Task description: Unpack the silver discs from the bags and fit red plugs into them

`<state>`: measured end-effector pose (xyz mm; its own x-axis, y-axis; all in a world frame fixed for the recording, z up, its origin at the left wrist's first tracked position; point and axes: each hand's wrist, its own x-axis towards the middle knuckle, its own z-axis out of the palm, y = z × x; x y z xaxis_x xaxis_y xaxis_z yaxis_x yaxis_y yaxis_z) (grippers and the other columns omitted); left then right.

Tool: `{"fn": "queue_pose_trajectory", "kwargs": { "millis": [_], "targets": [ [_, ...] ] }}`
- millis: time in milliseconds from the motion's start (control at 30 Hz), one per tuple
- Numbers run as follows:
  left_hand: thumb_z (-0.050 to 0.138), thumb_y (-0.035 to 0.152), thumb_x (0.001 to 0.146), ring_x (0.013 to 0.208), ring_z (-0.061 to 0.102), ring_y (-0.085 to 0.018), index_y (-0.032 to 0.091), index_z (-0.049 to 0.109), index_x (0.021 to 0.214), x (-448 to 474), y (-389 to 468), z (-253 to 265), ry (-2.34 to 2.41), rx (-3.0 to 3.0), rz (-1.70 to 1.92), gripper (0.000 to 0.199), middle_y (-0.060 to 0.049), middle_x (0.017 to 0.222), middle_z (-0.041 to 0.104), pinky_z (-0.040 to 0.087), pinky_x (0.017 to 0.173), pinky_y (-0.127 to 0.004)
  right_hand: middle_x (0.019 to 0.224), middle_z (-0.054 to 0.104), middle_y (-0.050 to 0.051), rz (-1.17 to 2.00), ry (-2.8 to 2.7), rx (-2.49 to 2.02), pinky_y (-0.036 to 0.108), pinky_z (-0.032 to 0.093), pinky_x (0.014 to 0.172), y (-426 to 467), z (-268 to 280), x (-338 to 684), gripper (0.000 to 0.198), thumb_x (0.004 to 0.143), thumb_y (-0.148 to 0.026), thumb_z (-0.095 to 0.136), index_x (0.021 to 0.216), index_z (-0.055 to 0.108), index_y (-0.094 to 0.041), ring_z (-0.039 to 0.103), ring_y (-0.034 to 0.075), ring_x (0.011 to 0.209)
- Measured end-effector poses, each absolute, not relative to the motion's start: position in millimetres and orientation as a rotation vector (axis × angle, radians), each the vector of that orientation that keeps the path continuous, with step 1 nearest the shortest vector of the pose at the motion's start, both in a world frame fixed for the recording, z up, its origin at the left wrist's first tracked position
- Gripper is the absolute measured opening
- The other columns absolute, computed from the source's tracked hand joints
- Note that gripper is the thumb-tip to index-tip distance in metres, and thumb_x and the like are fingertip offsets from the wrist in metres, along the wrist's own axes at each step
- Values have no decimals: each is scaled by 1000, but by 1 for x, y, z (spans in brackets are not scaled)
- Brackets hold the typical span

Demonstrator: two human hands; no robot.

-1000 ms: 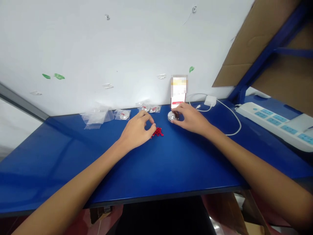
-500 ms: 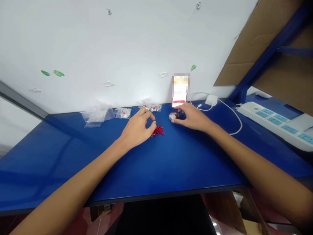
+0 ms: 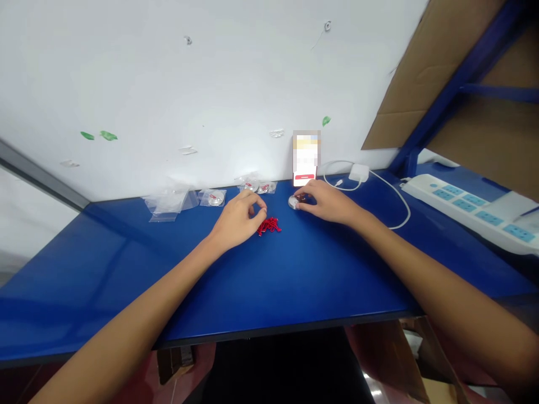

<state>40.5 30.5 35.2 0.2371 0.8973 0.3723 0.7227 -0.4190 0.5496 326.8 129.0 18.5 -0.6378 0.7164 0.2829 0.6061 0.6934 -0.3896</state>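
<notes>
A tangled bundle of thin red cords point(image 3: 270, 225) is lying on the blue tabletop point(image 3: 261, 289), its long axis running roughly left to right, strands splaying several ways. It is resting just to the right of my left hand point(image 3: 238, 220), whose thumb and forefinger tips are nearly meeting; I cannot tell whether they are pinching a strand. My right hand point(image 3: 328, 200) is curving parted thumb and fingers around a round silvery metal disc point(image 3: 293, 202), grip unclear

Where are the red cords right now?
In the head view, the red cords lie near the middle of the blue table, beside the left hand and left of the round metal piece at the right hand.
</notes>
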Motion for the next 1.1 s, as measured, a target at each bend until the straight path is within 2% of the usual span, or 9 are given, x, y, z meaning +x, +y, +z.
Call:
{"fn": "queue_pose_trajectory", "kwargs": {
  "millis": [200, 333, 533, 700, 800, 900, 1100],
  "targets": [
    [61, 23, 98, 78, 63, -18, 21, 72, 96, 41, 29, 37, 1474, 2266, 984, 11, -5, 104, 70, 50, 76, -36, 123, 73, 15, 339, -2404, -1082, 52, 54, 102, 125, 20, 327, 40, 103, -51, 65, 129, 78, -24, 67, 36, 117],
    [61, 21, 98, 77, 62, -18, 22, 71, 99, 42, 28, 37, 1477, 2292, 1022, 10, -4, 102, 68, 49, 76, -35, 124, 72, 14, 287, -2292, -1104, 50, 53, 102, 116, 30, 323, 34, 107, -47, 61, 128, 76, -24, 66, 35, 115],
    [57, 15, 100, 75, 62, -17, 23, 67, 102, 49, 21, 25, 1518, 2083, 1258, 13, -1, 94, 68, 50, 75, -34, 113, 75, 11, 437, -2167, -989, 47, 56, 92, 77, 34, 300, 25, 108, -36, 57, 121, 77, -28, 70, 31, 99],
    [59, 19, 103, 72, 63, -18, 28, 67, 107, 56, 0, 18, 1553, 1858, 1186, 12, 0, 89, 69, 51, 70, -34, 111, 79, 7, 562, -2117, -1024, 49, 58, 88, 53, 23, 306, 25, 106, -32, 60, 124, 76, -36, 76, 33, 97],
    [58, 22, 104, 71, 63, -19, 29, 67, 106, 55, -1, 17, 1600, 1698, 1154, 11, 1, 85, 68, 52, 69, -34, 102, 81, 5, 624, -2166, -1103, 45, 58, 72, 64, 25, 318, 24, 106, -34, 58, 121, 77, -37, 76, 30, 82],
    [59, 27, 105, 69, 62, -18, 27, 69, 103, 49, 13, 16, 1653, 1620, 1198, 10, 1, 82, 68, 49, 65, -32, 105, 83, 5, 540, -2149, -1197, 43, 56, 69, 84, 38, 323, 22, 105, -33, 58, 115, 78, -32, 76, 28, 79],
    [61, 27, 102, 66, 59, -15, 24, 70, 102, 44, 31, 16, 1575, 1793, 1153, 10, 3, 78, 67, 46, 67, -29, 89, 82, 2, 320, -2124, -1154, 36, 50, 68, 88, 61, 317, 20, 100, -27, 61, 105, 80, -27, 72, 23, 71]
  ]
}}
